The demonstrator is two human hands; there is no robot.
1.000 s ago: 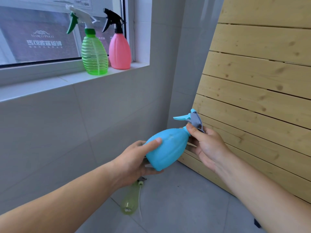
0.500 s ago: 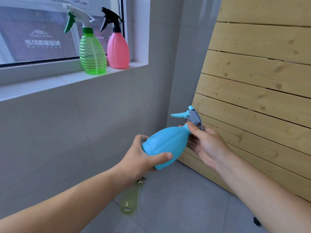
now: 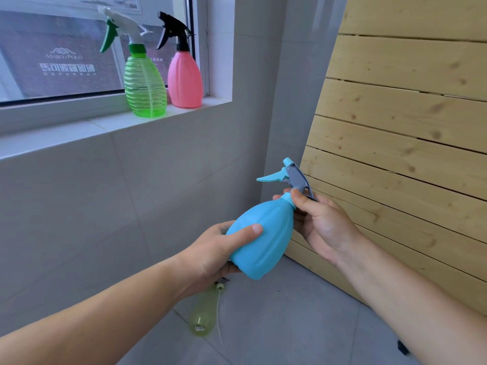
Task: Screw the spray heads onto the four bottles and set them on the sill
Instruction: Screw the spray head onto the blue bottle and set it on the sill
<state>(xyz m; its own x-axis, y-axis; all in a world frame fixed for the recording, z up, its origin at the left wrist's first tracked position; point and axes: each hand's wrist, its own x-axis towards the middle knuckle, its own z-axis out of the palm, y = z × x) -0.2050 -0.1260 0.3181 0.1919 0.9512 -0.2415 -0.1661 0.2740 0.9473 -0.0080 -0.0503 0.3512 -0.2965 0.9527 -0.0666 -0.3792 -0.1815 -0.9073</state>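
My left hand [image 3: 210, 255] wraps the blue bottle [image 3: 263, 238], tilted in mid-air before the wall; my right hand [image 3: 322, 227] pinches its neck just under the spray head [image 3: 292, 177]. The green bottle [image 3: 145, 85] and pink bottle [image 3: 185, 77] stand capped on the sill [image 3: 79, 131]; a yellow bottle [image 3: 204, 313] lies on the floor [image 3: 290, 325]
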